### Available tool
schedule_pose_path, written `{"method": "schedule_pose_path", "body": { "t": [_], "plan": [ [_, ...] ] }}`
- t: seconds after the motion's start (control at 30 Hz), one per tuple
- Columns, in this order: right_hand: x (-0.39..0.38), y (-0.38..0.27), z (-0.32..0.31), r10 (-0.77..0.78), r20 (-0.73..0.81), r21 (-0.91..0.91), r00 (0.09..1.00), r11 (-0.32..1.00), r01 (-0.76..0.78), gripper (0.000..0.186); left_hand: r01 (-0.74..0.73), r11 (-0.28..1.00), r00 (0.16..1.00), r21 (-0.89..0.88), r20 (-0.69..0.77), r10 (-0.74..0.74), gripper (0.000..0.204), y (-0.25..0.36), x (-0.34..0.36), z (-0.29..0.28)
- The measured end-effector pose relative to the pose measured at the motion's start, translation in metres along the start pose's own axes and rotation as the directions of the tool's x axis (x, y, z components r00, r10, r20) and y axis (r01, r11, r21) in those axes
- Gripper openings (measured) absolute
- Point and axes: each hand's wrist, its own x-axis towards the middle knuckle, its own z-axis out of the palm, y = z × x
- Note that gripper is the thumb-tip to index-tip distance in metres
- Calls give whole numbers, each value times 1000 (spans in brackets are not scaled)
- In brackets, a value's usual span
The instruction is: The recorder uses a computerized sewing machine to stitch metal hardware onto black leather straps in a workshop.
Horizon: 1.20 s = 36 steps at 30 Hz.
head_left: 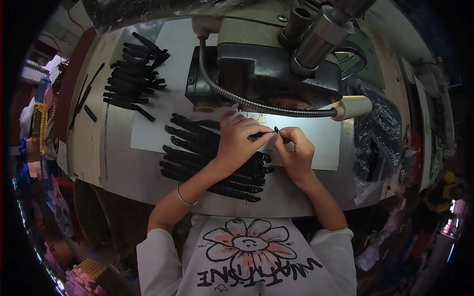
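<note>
Both my hands meet over a lit white sheet (323, 155), just in front of a dark machine head. With closed fingers, my left hand (239, 143) holds a black fabric strip (257, 134) that runs between thumb and forefinger. Its small end stands up between the two hands, where the fingertips of my right hand (296, 149) pinch it. More black strips (197, 143) lie side by side under and left of my left forearm, their ends gathered or knotted. My left hand and arm hide part of that row.
The machine head (279, 81) overhangs the far side, with a flexible metal neck (247, 102) carrying a pale lamp (353, 107). Another pile of black strips (133, 74) lies far left, beside a few thin loose strips (89, 98). A clear plastic bag with dark contents (377, 133) sits at right.
</note>
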Motion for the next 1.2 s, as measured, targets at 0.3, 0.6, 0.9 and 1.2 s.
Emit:
{"method": "schedule_pose_path", "body": {
  "t": [0.3, 0.6, 0.9, 1.2],
  "plan": [
    [1, 1, -1, 8, 13, 69, 1000, 998, -8, 14, -5, 999, 1000, 54, -13, 5, 9, 3, 3, -1],
    [-4, 0, 3, -13, -9, 56, 1000, 998, 14, 15, -35, 996, 999, 85, -16, 37, 9, 6, 0, -3],
    [-2, 3, 3, -68, -27, -10, 997, 998, 68, 15, -7, 999, 1000, 52, 21, 6, 8, 2, 1, -6],
    [-4, 5, -1, 93, 20, 76, 996, 993, -94, 10, 28, 991, 996, 132, 79, -39, 8, -4, 2, -10]
  ]
}}
